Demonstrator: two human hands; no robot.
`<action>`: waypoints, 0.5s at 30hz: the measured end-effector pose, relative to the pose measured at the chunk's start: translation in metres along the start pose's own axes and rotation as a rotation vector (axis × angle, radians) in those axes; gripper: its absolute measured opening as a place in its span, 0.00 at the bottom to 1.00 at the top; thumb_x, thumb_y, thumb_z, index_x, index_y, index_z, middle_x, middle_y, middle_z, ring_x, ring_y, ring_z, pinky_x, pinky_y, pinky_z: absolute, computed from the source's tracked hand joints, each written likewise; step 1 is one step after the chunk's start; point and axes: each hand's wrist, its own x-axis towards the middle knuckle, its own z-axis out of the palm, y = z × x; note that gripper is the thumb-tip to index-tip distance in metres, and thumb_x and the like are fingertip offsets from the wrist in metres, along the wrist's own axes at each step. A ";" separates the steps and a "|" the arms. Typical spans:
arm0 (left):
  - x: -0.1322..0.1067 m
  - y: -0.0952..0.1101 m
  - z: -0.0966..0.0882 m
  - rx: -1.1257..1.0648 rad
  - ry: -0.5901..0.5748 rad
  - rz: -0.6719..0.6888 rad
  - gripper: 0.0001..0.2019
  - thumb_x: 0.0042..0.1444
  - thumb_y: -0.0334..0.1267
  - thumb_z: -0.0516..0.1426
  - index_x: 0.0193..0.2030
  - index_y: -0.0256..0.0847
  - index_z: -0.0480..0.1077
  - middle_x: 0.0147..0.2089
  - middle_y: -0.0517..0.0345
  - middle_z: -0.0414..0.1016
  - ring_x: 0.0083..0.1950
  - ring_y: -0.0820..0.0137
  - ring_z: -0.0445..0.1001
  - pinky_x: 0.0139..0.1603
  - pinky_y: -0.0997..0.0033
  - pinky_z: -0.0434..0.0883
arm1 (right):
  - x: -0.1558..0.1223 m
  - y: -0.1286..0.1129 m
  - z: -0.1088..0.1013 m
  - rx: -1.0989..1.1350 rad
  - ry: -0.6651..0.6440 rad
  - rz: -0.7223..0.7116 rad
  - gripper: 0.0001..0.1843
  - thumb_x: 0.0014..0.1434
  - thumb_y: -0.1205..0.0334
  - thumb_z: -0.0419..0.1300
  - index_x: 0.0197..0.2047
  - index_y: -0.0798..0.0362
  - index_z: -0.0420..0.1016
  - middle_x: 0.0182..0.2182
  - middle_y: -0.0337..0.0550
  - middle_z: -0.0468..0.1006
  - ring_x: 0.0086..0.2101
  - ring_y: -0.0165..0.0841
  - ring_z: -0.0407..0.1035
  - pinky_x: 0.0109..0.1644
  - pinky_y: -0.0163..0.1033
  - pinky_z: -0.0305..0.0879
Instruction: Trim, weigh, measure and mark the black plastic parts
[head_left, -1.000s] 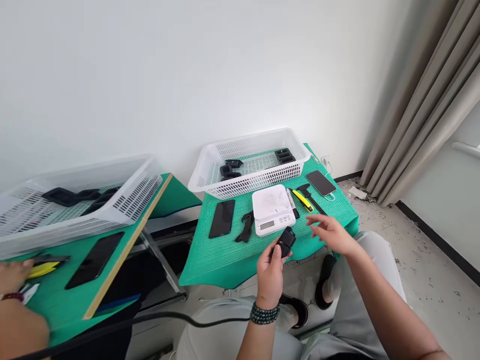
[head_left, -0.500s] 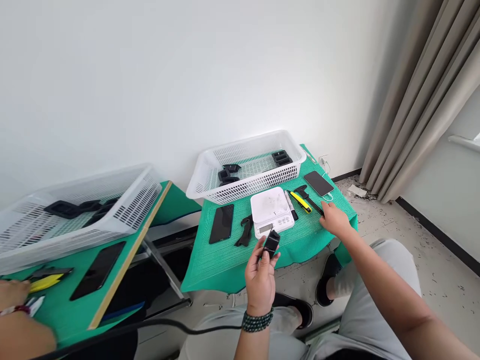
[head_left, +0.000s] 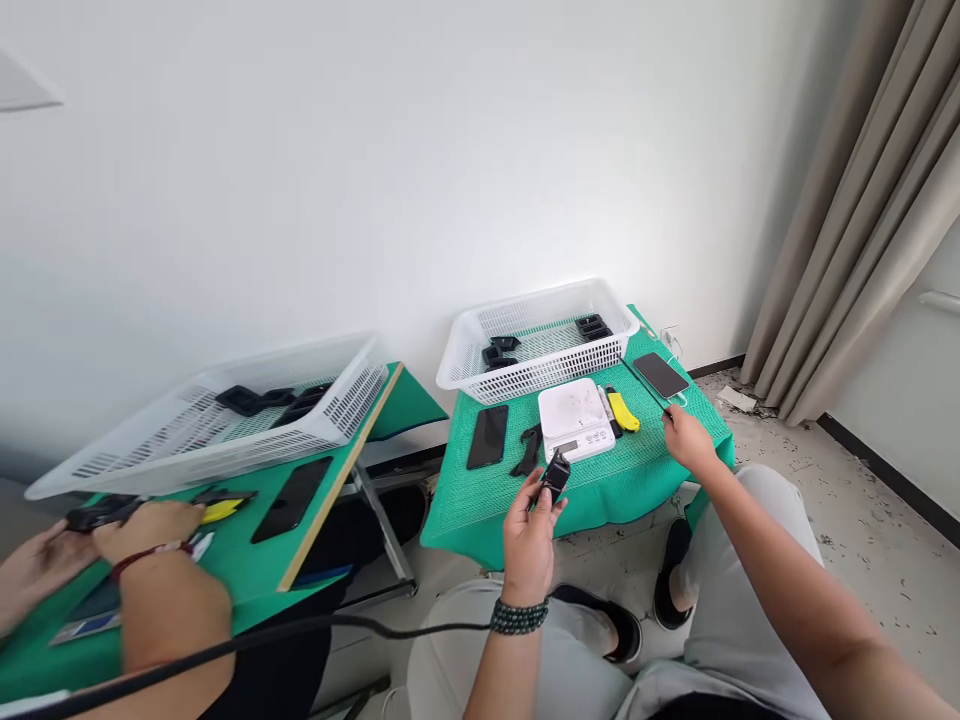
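My left hand [head_left: 531,510] is closed on a small glossy black plastic part [head_left: 556,471], held up just in front of the white digital scale [head_left: 571,408]. Over the right side of the green-covered table, my right hand [head_left: 686,438] grips one end of a black caliper [head_left: 646,385], which shows edge-on as a thin dark line. Beside the scale lie a yellow utility knife [head_left: 624,412] and a marker pen, partly hidden behind the knife. A black forked plastic piece [head_left: 528,450] rests left of the scale.
A white basket [head_left: 536,375] with several black parts stands behind the scale. One phone [head_left: 487,437] lies left, another phone [head_left: 660,375] right with a cable. On the neighbouring table, a co-worker's hands [head_left: 146,530] handle a black item near another basket [head_left: 225,455].
My right hand has lifted the caliper off the cloth beside the knife and turned it edge-on. My left hand still holds the black part. The view has swung left; the co-worker's hands show more.
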 end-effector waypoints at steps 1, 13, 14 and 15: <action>0.007 0.002 -0.002 0.023 -0.001 0.018 0.28 0.47 0.61 0.71 0.45 0.39 0.79 0.69 0.41 0.69 0.52 0.58 0.80 0.47 0.58 0.82 | -0.003 -0.004 0.001 0.044 0.021 -0.012 0.16 0.75 0.55 0.44 0.36 0.50 0.63 0.27 0.39 0.64 0.26 0.33 0.56 0.30 0.39 0.48; 0.107 0.125 -0.058 0.122 0.119 0.527 0.27 0.42 0.59 0.73 0.37 0.38 0.75 0.62 0.43 0.75 0.47 0.63 0.81 0.44 0.61 0.84 | -0.039 -0.061 -0.046 1.238 -0.405 -0.217 0.25 0.54 0.44 0.74 0.43 0.48 0.68 0.22 0.31 0.73 0.19 0.28 0.65 0.23 0.33 0.54; 0.110 0.135 -0.065 0.123 0.133 0.546 0.29 0.40 0.59 0.74 0.36 0.37 0.74 0.61 0.43 0.75 0.46 0.63 0.81 0.44 0.60 0.84 | -0.041 -0.060 -0.046 1.262 -0.442 -0.218 0.27 0.53 0.46 0.75 0.46 0.49 0.69 0.23 0.32 0.75 0.19 0.29 0.66 0.23 0.33 0.56; 0.113 0.145 -0.072 0.123 0.160 0.569 0.30 0.37 0.60 0.75 0.35 0.37 0.73 0.60 0.43 0.76 0.45 0.62 0.81 0.44 0.57 0.84 | -0.042 -0.060 -0.046 1.284 -0.479 -0.214 0.28 0.53 0.47 0.75 0.48 0.49 0.69 0.25 0.33 0.76 0.20 0.29 0.68 0.24 0.33 0.58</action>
